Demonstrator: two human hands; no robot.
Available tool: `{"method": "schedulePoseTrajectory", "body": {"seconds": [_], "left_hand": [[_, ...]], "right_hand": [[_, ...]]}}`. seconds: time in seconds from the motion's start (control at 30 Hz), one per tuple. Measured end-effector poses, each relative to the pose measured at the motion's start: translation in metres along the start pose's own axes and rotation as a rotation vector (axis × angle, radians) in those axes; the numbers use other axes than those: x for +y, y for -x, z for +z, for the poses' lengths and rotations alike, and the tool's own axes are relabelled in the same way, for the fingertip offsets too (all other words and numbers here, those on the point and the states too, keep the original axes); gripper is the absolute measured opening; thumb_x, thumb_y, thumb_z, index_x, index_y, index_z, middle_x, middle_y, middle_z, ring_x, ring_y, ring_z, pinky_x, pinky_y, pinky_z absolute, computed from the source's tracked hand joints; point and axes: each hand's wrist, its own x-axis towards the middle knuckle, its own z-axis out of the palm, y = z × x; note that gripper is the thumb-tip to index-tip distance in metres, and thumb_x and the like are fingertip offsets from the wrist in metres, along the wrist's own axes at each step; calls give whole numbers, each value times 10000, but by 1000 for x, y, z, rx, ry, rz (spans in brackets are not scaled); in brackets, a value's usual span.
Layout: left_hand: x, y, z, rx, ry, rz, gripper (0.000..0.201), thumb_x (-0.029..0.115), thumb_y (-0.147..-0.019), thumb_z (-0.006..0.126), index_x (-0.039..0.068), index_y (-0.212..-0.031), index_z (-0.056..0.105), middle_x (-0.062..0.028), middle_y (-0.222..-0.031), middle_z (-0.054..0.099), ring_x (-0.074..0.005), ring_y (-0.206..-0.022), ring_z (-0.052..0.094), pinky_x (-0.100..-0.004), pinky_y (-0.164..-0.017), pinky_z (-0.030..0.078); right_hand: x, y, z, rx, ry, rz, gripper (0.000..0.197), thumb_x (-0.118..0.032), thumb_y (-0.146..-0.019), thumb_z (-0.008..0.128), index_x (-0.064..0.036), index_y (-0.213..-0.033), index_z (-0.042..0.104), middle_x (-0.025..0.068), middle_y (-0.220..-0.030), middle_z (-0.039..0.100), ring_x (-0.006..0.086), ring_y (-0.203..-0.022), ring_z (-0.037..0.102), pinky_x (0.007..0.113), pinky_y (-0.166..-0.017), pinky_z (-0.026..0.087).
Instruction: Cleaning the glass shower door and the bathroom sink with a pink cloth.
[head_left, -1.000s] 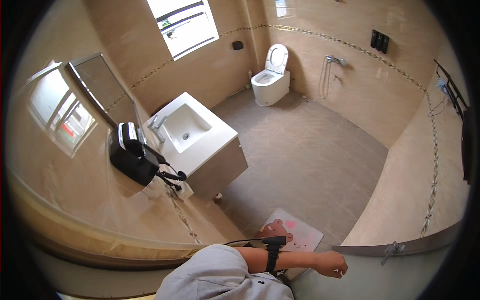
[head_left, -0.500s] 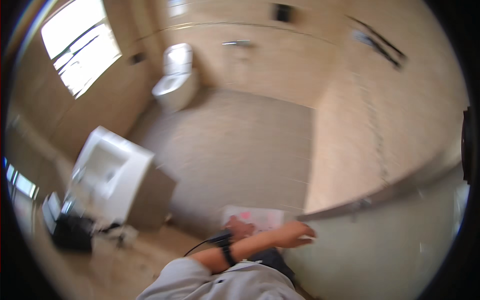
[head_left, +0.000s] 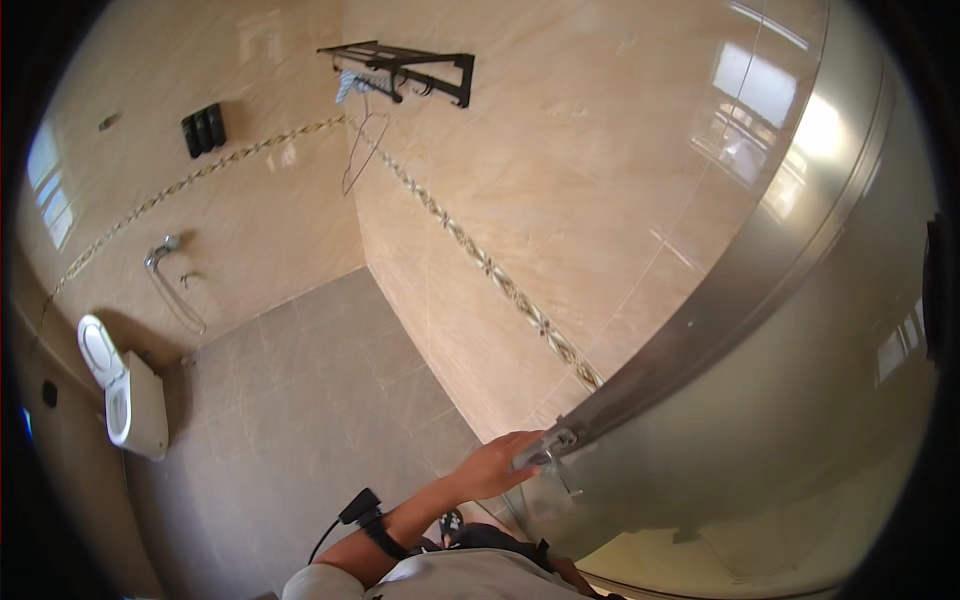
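Cloudy, smooth glass fills the door [head_left: 700, 470] on the right, which has a shiny metal frame [head_left: 692, 340]. The left hand [head_left: 495, 468] touches the frame's edge, just beside a thin, bent lever handle [head_left: 562, 440]. Its fingertips are hard to make out, so I cannot tell if the fingers grip. The right hand is out of sight.

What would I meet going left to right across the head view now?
Small black wall fixture → white toilet → black wall dispensers → black wall rack → left hand → metal door handle.
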Motion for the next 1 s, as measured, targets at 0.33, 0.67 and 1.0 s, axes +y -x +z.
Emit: {"method": "schedulePoseTrajectory", "body": {"seconds": [0.33, 0.67, 1.0], "left_hand": [[2, -180, 5, -437, 423, 344, 721, 371, -908, 644, -11, -1430, 326, -247, -1373, 466, -366, -1258, 473, -410, -1040, 386], [-9, -165, 11, -488, 490, 491, 415, 277, -766, 785, 0, -968, 550, -187, -915, 639, -381, -879, 628, -422, -758, 495], [2, -20, -40, -854, 465, 682, 525, 339, -720, 786, 28, -1052, 524, -138, -985, 544, -323, -887, 592, -400, -761, 495]], "right_hand": [[-63, 5, 91, 685, -309, 701, 281, -400, -752, 673, -148, -865, 724, 130, -814, 712, 274, -752, 697, 391, -663, 536], [-332, 12, 349, 1293, -1176, 1064, 512, -487, -775, 731, 9, -902, 733, 119, -791, 717, 177, -719, 680, 339, -666, 537], [-477, 0, 415, 1175, -1186, 1244, 485, -463, -810, 677, 5, -930, 723, 115, -787, 701, 196, -708, 669, 330, -684, 538]]}}
